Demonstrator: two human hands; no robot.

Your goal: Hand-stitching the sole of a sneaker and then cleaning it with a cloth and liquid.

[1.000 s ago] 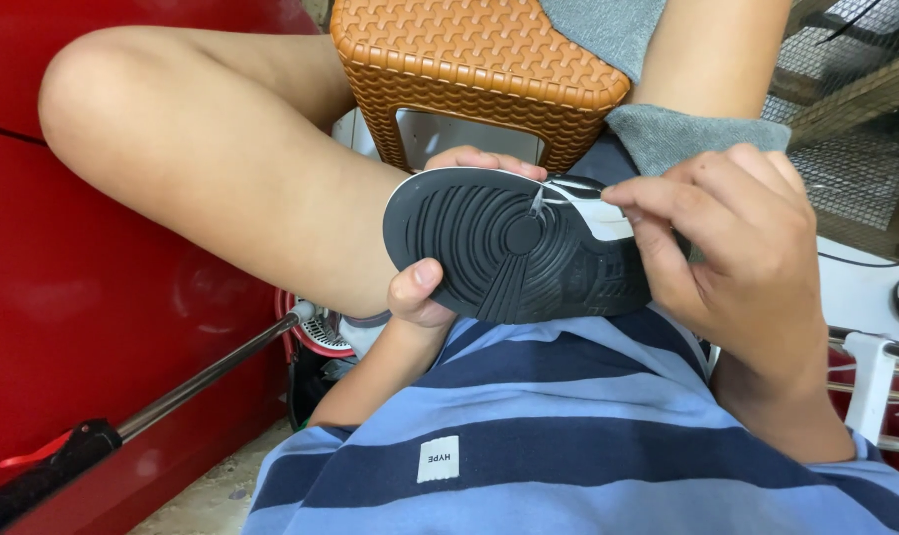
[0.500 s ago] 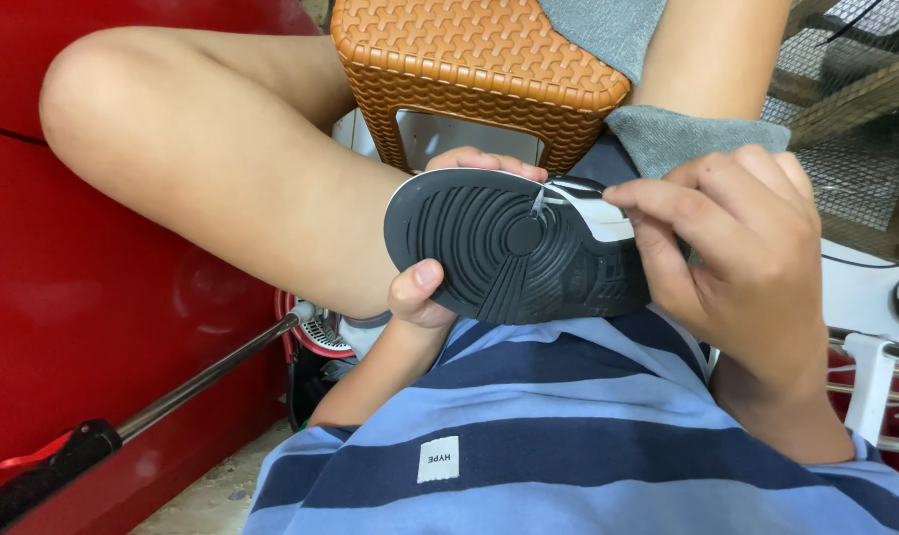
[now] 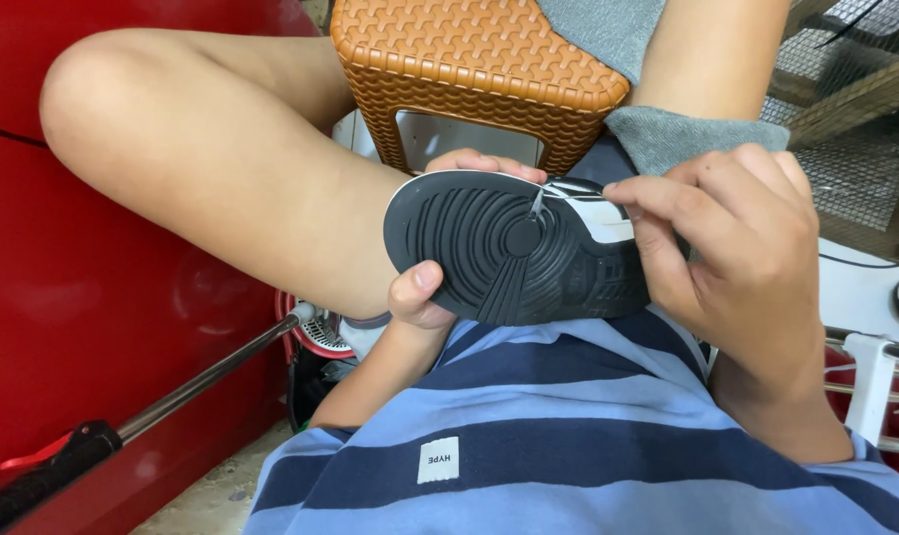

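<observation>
A black and white shoe [image 3: 514, 248] is held sole-up over my lap, its dark grooved sole facing the camera. My left hand [image 3: 425, 292] grips it from beneath, thumb on the sole's near edge and fingertips curled over the far edge. My right hand [image 3: 732, 253] covers the heel end, thumb and forefinger pinched at the white side of the shoe, where a thin pale thread or needle [image 3: 537, 206] sticks up. What exactly the right fingers pinch is hidden.
An orange woven plastic stool [image 3: 469, 69] stands just beyond the shoe. My bare left leg [image 3: 212, 188] crosses in front of a red panel [image 3: 63, 327]. A metal rod with a black handle [image 3: 152, 406] leans at lower left. White frames and wire mesh [image 3: 866, 119] are at right.
</observation>
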